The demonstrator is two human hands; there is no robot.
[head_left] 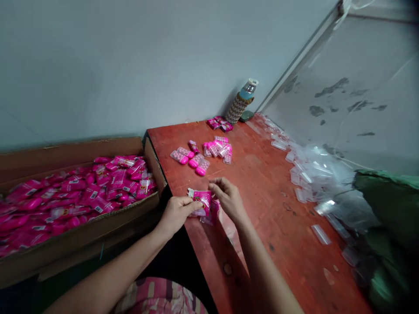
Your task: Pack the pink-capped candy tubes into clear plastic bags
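In the head view, my left hand [176, 213] pinches a pink printed plastic wrapper [203, 198] between thumb and fingers, above the near edge of the red table. My right hand [226, 196] is closed, its thumb and fingertips pinching the wrapper's upper right corner. Just under the hands lies more pink and clear wrapping [213, 213], partly hidden. Beyond them on the table are several clear, pink-capped containers of small pink balls [203, 166], with another cluster of such containers [218, 147] a little farther right.
To the left, a cardboard box [150, 163] holds many pink wrapped packs [101, 187]. Pink packs [220, 123] and a bottle in a woven cover [240, 102] stand by the wall. Clear plastic pieces [314, 170] and green cloth [389, 209] cover the red table's [271, 205] right side.
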